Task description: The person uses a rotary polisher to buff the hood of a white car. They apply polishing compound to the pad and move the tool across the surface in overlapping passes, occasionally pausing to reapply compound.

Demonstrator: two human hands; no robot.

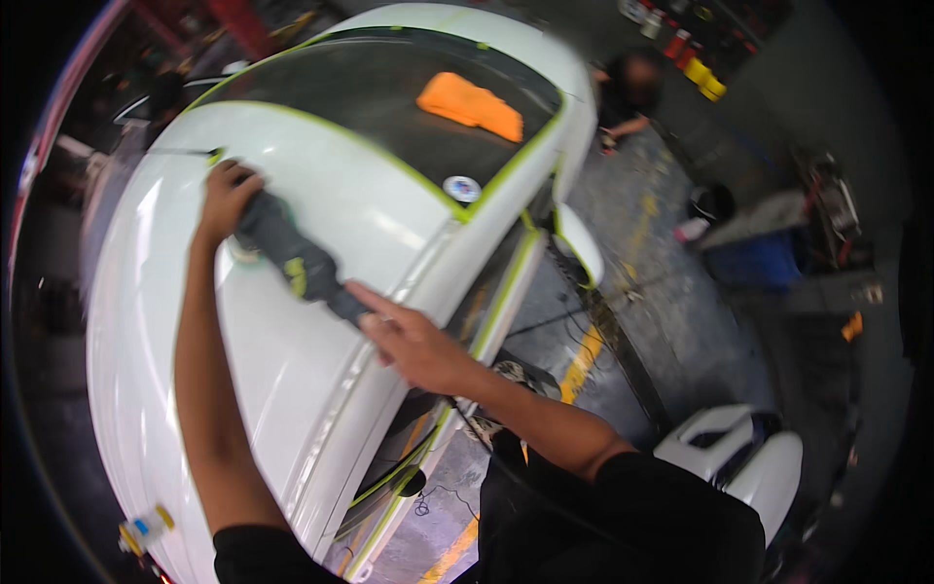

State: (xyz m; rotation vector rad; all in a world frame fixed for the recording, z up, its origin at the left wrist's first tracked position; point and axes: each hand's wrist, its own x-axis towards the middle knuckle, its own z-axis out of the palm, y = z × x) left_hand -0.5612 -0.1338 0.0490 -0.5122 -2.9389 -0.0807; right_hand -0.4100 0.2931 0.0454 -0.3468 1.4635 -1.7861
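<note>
A dark grey power polisher (289, 250) with a green marking lies across the white car roof (321, 175), its round pad (243, 253) partly showing under the head. My left hand (229, 195) is closed over the polisher's head end. Round the rear handle my right hand (418, 346) is closed, with the index finger stretched along the body. A black power cord (477, 423) runs from below my right hand past my arm. Yellow-green masking tape (341, 129) edges the roof and the windshield (360, 83).
On the windshield rest an orange cloth (472, 105) and a round sticker (462, 188). A side mirror (579, 243) sticks out at the right. Beyond it are another person (630, 92), a blue bin (754, 258) and a white car part (730, 443). A yellow-and-white container (146, 529) sits lower left.
</note>
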